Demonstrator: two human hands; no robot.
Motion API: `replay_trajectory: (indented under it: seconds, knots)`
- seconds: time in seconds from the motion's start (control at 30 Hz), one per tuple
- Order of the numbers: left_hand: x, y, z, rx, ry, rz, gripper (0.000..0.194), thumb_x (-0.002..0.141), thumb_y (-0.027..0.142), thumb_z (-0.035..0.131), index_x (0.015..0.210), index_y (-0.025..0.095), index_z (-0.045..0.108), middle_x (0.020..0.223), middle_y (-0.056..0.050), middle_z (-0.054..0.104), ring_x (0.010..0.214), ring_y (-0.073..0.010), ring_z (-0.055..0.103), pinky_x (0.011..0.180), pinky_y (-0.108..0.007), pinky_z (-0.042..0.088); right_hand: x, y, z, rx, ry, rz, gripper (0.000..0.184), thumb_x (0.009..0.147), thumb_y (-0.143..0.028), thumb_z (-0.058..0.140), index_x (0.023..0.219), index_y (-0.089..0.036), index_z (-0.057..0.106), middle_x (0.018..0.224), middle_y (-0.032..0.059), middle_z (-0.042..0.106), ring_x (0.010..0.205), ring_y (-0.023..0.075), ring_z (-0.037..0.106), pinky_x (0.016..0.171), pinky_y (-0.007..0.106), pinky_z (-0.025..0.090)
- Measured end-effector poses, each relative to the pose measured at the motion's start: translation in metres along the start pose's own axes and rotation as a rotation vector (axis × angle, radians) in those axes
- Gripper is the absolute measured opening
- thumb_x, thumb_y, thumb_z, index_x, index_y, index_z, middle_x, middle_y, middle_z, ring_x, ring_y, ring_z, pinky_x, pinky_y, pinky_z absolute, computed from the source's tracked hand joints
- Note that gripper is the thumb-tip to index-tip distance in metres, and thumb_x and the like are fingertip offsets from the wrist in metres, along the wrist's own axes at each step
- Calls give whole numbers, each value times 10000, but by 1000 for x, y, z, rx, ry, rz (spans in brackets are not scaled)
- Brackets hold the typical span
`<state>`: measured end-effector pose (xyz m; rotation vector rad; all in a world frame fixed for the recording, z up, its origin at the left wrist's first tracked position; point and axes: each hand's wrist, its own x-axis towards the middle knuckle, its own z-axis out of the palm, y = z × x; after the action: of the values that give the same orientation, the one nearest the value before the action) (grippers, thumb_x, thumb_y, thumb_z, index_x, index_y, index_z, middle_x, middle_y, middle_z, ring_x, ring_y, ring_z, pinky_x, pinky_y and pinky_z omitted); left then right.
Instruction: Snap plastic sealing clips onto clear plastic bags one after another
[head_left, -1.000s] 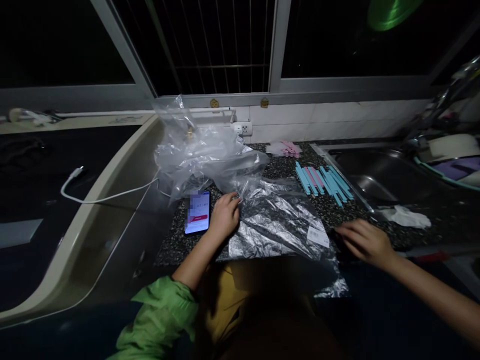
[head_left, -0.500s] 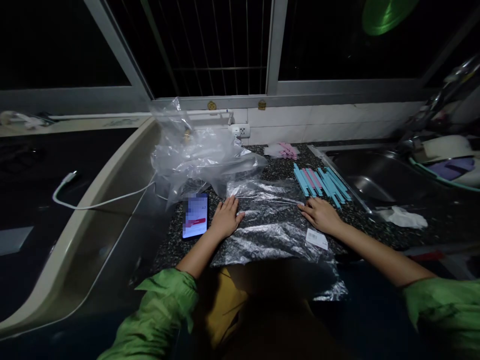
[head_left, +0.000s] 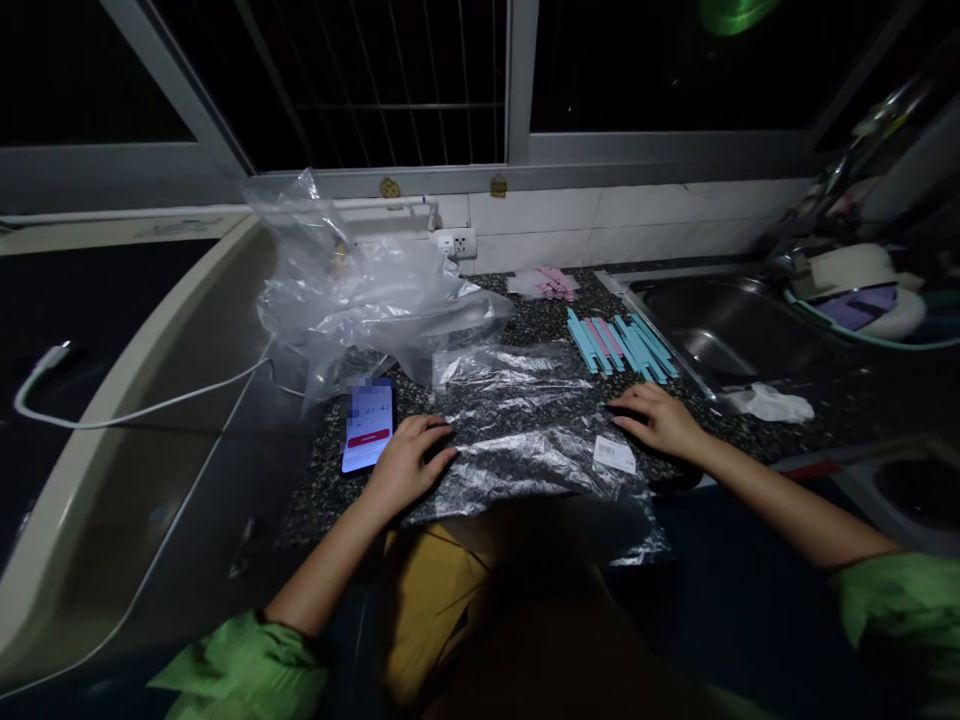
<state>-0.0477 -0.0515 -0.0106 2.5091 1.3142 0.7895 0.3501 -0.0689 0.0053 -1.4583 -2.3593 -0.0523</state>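
Observation:
A clear plastic bag (head_left: 517, 420) lies spread on the dark speckled counter, its front part hanging over the edge. A white barcode label (head_left: 614, 454) is on its right side. My left hand (head_left: 409, 460) is at the bag's left edge, fingers apart and holding nothing. Across from it, my right hand (head_left: 656, 420) is at the right edge with its fingers loosely stretched toward the plastic; whether the fingertips touch it I cannot tell. Just left of my left hand lies a lit phone (head_left: 369, 425). Several blue strips (head_left: 637, 345) and a few pink strips (head_left: 600, 338) lie beyond my right hand.
Crumpled clear plastic (head_left: 375, 300) is heaped at the back left. A small packet with pink pieces (head_left: 555, 284) lies near the wall socket (head_left: 464, 243). On the right are a metal sink (head_left: 712, 340) and a crumpled white wad (head_left: 772, 403). A white cable (head_left: 172, 405) crosses the left side.
My left hand has drawn back toward me and left, nearer the phone. My right hand has moved slightly outward from the bag. The whole view has shifted a little.

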Motion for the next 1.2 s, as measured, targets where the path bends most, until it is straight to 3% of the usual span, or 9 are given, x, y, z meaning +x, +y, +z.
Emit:
replay_trajectory:
  seconds: [0.2, 0.53, 0.73, 0.93, 1.2]
  knots:
    - [-2, -3, 11, -37, -86, -32, 302, 755, 373, 559, 981, 190, 639, 1009, -86, 593, 973, -228, 526, 869, -395, 437, 2, 4, 5, 94, -114, -31, 299, 788, -343, 547, 1056, -250, 644, 949, 79, 590, 912, 222, 522, 786, 396, 458]
    - [-3, -2, 16, -58, -42, -76, 141, 792, 229, 472, 737, 184, 594, 812, -55, 597, 817, -191, 524, 763, -345, 438, -4, 4, 19, 181, -18, -40, 221, 827, -305, 488, 880, -196, 674, 859, 87, 617, 838, 197, 532, 758, 362, 449]
    - [1, 5, 12, -27, -15, -87, 145, 807, 217, 413, 716, 187, 522, 793, -55, 593, 806, -196, 517, 753, -337, 430, 5, -1, 20, 175, -51, -6, 203, 827, -274, 467, 731, -182, 620, 773, 75, 621, 781, 186, 529, 735, 341, 436]
    - [25, 5, -16, 32, 81, -81, 127, 796, 217, 409, 755, 183, 524, 804, -57, 591, 815, -197, 517, 758, -332, 428, 34, 2, -2, 168, -5, -16, 182, 807, -270, 471, 703, -186, 594, 751, 66, 618, 778, 190, 535, 736, 341, 429]
    - [82, 10, -70, 124, 283, -126, 75, 758, 183, 470, 731, 172, 538, 759, -40, 586, 801, -179, 519, 776, -310, 415, 98, 7, -59, 17, 153, -86, 162, 795, -276, 505, 683, -191, 586, 703, 45, 604, 718, 182, 538, 709, 355, 431]
